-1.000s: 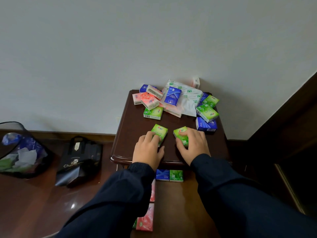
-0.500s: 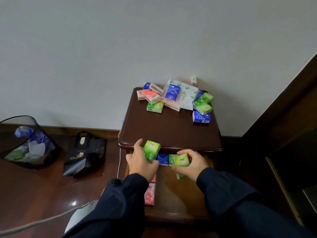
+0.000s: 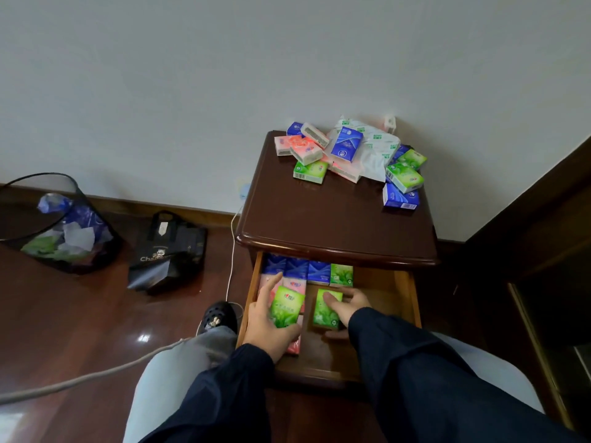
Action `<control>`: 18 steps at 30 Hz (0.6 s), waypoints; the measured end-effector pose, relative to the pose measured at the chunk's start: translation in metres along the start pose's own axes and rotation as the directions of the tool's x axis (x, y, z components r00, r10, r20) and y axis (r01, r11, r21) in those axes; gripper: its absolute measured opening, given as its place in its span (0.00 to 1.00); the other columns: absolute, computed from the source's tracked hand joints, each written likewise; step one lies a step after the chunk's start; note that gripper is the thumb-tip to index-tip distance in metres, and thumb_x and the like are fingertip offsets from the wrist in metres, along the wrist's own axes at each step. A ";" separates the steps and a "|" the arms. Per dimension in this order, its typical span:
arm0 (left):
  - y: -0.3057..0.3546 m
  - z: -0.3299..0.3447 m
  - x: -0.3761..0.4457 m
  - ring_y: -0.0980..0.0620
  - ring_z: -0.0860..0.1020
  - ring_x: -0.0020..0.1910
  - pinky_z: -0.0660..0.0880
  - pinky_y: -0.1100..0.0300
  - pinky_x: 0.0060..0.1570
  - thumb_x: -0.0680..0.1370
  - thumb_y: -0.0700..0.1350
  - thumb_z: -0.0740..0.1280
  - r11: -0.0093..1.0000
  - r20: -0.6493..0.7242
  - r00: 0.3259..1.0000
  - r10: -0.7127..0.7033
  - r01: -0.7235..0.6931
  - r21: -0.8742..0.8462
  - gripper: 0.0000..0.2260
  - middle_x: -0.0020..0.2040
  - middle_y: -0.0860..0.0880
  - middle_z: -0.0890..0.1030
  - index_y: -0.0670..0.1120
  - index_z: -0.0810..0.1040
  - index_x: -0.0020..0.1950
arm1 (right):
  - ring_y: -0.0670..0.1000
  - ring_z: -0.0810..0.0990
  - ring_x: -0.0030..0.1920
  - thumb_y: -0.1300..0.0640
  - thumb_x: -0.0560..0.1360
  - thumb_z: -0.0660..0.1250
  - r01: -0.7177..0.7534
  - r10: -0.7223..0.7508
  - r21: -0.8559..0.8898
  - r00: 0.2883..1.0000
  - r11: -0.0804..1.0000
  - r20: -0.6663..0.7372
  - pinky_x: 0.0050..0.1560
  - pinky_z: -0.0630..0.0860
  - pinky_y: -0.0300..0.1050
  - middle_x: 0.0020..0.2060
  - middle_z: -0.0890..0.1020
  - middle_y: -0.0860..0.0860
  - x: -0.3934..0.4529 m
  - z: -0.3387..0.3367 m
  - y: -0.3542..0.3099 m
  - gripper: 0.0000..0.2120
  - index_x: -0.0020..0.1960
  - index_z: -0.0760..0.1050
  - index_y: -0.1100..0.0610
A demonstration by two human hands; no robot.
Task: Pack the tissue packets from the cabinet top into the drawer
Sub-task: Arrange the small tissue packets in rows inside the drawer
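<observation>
The dark wooden cabinet top (image 3: 326, 215) carries a heap of blue, pink, green and white tissue packets (image 3: 348, 155) at its back. Below it the drawer (image 3: 406, 292) is pulled out, with blue, pink and green packets lined along its back and left side. Both hands are inside the drawer. My left hand (image 3: 265, 324) grips a green packet (image 3: 285, 306) above the pink ones. My right hand (image 3: 347, 306) holds a second green packet (image 3: 326, 310), fingers over its top, low on the drawer floor.
A mesh waste bin (image 3: 54, 225) with wrappers and a black shopping bag (image 3: 166, 251) stand on the wooden floor to the left. A white cable (image 3: 231, 251) hangs beside the cabinet. Dark furniture (image 3: 543, 251) rises on the right. My shoe (image 3: 219, 316) is near the drawer's left side.
Both hands carried their green packets from the cabinet top, over its front edge, down into the open drawer. The view has tilted down.
</observation>
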State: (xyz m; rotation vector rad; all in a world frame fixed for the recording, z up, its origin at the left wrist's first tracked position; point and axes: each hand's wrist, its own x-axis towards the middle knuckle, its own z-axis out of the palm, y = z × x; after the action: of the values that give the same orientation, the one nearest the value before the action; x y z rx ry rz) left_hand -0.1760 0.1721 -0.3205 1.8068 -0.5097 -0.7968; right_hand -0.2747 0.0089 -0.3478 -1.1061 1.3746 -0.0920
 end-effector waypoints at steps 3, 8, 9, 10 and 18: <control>-0.004 0.001 0.006 0.42 0.81 0.55 0.81 0.42 0.52 0.66 0.35 0.77 0.999 0.010 1.000 -0.004 0.004 -0.041 0.37 0.62 0.43 0.76 0.64 0.72 0.67 | 0.60 0.77 0.56 0.61 0.74 0.76 -0.041 0.042 0.044 0.999 0.998 -0.008 0.44 0.84 0.62 0.60 0.77 0.55 0.006 0.007 -0.003 0.22 0.64 0.72 0.57; -0.013 0.004 0.009 0.52 0.85 0.38 0.81 0.56 0.31 0.69 0.32 0.78 0.977 -0.008 0.996 -0.093 0.089 -0.196 0.29 0.52 0.43 0.81 0.51 0.69 0.61 | 0.58 0.82 0.53 0.62 0.74 0.76 0.027 -0.025 0.062 0.999 0.998 -0.039 0.50 0.84 0.57 0.56 0.82 0.59 0.013 0.015 0.006 0.16 0.58 0.75 0.56; -0.014 0.003 0.010 0.48 0.85 0.38 0.82 0.51 0.31 0.70 0.33 0.78 0.965 -0.005 0.992 -0.128 0.123 -0.232 0.28 0.52 0.42 0.81 0.50 0.68 0.61 | 0.58 0.82 0.53 0.61 0.73 0.77 0.030 -0.027 0.060 0.998 0.998 -0.053 0.51 0.84 0.58 0.55 0.82 0.58 0.014 0.016 0.007 0.16 0.58 0.75 0.56; -0.015 0.002 0.011 0.44 0.85 0.40 0.83 0.47 0.33 0.70 0.34 0.78 0.957 0.000 0.989 -0.147 0.142 -0.254 0.28 0.52 0.42 0.82 0.51 0.68 0.61 | 0.58 0.82 0.53 0.59 0.73 0.77 0.027 -0.024 0.049 0.998 0.998 -0.065 0.50 0.84 0.58 0.54 0.82 0.57 0.014 0.016 0.008 0.16 0.58 0.76 0.55; -0.019 0.000 0.015 0.51 0.85 0.47 0.84 0.49 0.44 0.77 0.41 0.73 0.971 -0.014 0.993 -0.119 0.114 -0.210 0.14 0.52 0.48 0.84 0.52 0.74 0.57 | 0.57 0.82 0.51 0.59 0.73 0.77 0.059 -0.058 0.015 0.994 0.998 -0.093 0.50 0.84 0.57 0.51 0.82 0.55 0.017 0.020 0.012 0.16 0.58 0.77 0.57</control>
State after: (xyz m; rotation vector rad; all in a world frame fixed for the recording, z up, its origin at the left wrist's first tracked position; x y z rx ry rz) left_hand -0.1665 0.1690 -0.3420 1.6610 -0.2922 -0.8721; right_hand -0.2604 0.0162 -0.3716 -1.1394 1.4209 -0.1995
